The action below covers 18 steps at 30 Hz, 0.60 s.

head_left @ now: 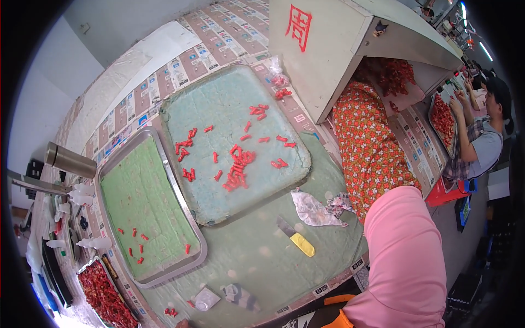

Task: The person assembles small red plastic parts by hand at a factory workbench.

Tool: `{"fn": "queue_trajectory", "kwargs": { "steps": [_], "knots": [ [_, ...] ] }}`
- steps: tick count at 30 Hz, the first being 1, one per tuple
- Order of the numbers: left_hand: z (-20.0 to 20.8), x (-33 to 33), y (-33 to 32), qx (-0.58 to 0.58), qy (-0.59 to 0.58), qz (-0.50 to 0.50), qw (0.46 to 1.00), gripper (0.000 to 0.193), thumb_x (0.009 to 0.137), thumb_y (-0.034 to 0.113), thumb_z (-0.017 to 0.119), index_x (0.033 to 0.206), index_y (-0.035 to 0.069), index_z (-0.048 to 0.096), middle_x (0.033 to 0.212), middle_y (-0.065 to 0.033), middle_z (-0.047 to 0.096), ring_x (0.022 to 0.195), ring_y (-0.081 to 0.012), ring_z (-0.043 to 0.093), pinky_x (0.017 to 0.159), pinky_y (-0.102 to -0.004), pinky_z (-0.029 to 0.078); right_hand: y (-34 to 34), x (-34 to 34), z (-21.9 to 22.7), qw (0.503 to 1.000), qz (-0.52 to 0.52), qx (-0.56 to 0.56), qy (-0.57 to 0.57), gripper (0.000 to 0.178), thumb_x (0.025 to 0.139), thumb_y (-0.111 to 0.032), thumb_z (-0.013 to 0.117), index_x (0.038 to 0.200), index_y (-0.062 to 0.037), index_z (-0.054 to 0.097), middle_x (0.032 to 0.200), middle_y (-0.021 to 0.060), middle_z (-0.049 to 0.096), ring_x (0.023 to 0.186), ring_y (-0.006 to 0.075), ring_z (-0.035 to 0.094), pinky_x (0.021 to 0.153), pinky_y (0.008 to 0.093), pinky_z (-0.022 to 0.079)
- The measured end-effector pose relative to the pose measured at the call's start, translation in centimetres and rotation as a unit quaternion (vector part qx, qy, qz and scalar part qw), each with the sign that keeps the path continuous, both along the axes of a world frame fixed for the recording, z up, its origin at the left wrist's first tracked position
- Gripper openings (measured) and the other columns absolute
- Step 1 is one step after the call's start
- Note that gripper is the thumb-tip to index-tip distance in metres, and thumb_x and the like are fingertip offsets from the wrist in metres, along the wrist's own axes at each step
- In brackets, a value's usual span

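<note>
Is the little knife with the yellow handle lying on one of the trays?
No, the knife lies on the green cloth beside the crumpled rag, outside both trays.

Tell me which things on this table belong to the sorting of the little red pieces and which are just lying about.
In use:
red pieces scattered on the blue-green tray
metal tray with green lining, a few red pieces on it
tray heaped with red pieces

Lying about:
yellow-handled knife
crumpled rag
small plastic bag
metal cylinder

The person's hands are not in view.
</note>
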<state>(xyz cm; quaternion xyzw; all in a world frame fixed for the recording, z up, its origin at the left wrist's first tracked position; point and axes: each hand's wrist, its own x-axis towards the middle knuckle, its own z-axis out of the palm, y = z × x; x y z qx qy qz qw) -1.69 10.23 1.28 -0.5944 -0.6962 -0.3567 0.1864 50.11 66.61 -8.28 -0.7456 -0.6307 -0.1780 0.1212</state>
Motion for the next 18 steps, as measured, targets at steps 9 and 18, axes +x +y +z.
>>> {"fn": "queue_trajectory", "kwargs": {
  "steps": [9, 18],
  "knots": [
    [-1.4, -0.7, -1.8, -0.029, -0.095, 0.016, 0.995, 0.007, 0.09, 0.003, 0.061, 0.085, 0.0, 0.065, 0.084, -0.0124, 0.065, 0.07, -0.0263, 0.059, 0.061, -0.0349, 0.048, 1.2, 0.4, 2.0, 0.999, -0.039, 0.001, -0.021, 0.079, 0.086, -0.052, 0.054, 0.149, -0.0123, 0.028, 0.151, 0.0189, 0.03, 0.137, 0.0418, 0.03, 0.105, 0.0617, 0.03],
    [-2.1, -0.9, -2.3, -0.038, -0.091, 0.048, 0.994, 0.006, 0.089, 0.006, 0.066, 0.087, 0.001, 0.067, 0.084, -0.0121, 0.066, 0.075, -0.0264, 0.061, 0.067, -0.0381, 0.051, 0.8, 1.1, 3.2, 0.995, -0.088, -0.009, -0.048, 0.078, 0.086, -0.05, 0.055, 0.148, -0.0103, 0.029, 0.15, 0.0186, 0.031, 0.136, 0.0404, 0.032, 0.105, 0.0597, 0.031]
  ]
}}
